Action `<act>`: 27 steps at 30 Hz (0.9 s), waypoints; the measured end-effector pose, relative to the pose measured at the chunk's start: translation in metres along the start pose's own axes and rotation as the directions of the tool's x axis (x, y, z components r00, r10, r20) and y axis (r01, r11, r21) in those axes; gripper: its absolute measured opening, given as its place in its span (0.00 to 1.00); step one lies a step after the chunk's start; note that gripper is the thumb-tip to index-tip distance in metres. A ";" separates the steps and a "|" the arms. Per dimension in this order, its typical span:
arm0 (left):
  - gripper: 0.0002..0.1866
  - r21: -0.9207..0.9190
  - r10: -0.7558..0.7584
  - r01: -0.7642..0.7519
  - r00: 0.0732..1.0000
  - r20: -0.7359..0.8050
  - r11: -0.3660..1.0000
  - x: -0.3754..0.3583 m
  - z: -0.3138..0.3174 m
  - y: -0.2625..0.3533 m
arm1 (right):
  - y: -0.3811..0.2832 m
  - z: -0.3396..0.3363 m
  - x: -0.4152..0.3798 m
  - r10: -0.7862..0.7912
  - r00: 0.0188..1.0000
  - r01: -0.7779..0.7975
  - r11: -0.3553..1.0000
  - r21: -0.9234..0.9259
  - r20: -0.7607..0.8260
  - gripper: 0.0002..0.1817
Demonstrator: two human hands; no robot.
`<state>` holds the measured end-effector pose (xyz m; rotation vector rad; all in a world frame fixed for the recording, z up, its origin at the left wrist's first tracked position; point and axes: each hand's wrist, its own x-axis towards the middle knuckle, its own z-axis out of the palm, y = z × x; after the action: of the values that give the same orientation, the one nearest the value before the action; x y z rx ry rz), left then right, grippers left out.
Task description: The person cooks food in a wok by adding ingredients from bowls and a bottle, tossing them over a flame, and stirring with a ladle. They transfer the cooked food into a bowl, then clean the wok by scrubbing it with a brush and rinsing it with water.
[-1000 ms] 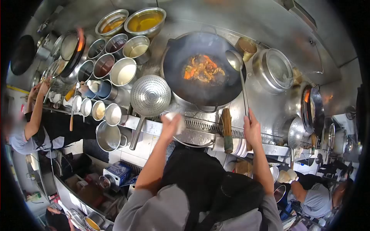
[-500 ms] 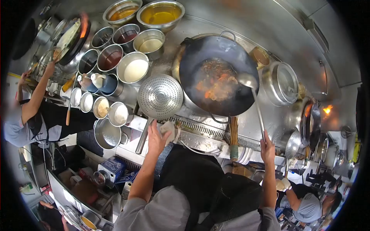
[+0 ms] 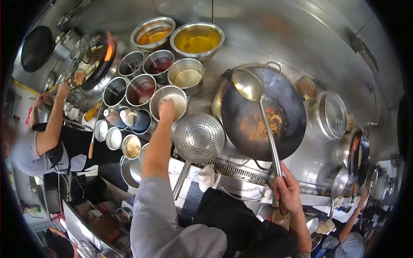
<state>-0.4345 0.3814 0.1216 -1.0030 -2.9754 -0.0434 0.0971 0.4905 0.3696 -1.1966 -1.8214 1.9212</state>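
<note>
My left hand [image 3: 167,108] dips into a metal pot [image 3: 183,112] of white contents. Its fingers are mostly hidden there, so I cannot see what they hold. My right hand [image 3: 287,189] is wrapped round the handle of a ladle [image 3: 248,84]. The ladle's bowl hangs above the back left part of the black wok [image 3: 241,133], its long handle crossing over it. Browned food with orange bits [image 3: 262,125] lies in the wok's bottom and steams. Left of the wok rests a perforated strainer [image 3: 199,137], its handle pointing toward me.
Several metal pots of sauces and liquids stand at the left, with two bowls of yellow-orange liquid [image 3: 197,41] behind. Squeeze bottles [image 3: 133,118] sit in front. A lidded pot [image 3: 329,115] is right of the wok. A co-worker [image 3: 43,146] cooks at the far left, another at the right.
My left hand has moved from beside the strainer's handle up into the white-filled pot. My right hand has swung the ladle from the wok's right side to its back left. The view has shifted.
</note>
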 end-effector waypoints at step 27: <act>0.07 -0.484 0.078 -0.485 0.760 -0.645 0.728 -0.090 -0.182 0.114 | -0.016 -0.031 -0.052 0.298 0.948 -0.319 0.870 0.377 0.116 0.28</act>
<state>-0.2949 0.4128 0.3058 -1.2051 -2.1823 -1.1948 0.1461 0.4815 0.4081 -1.3612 -1.2266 2.3673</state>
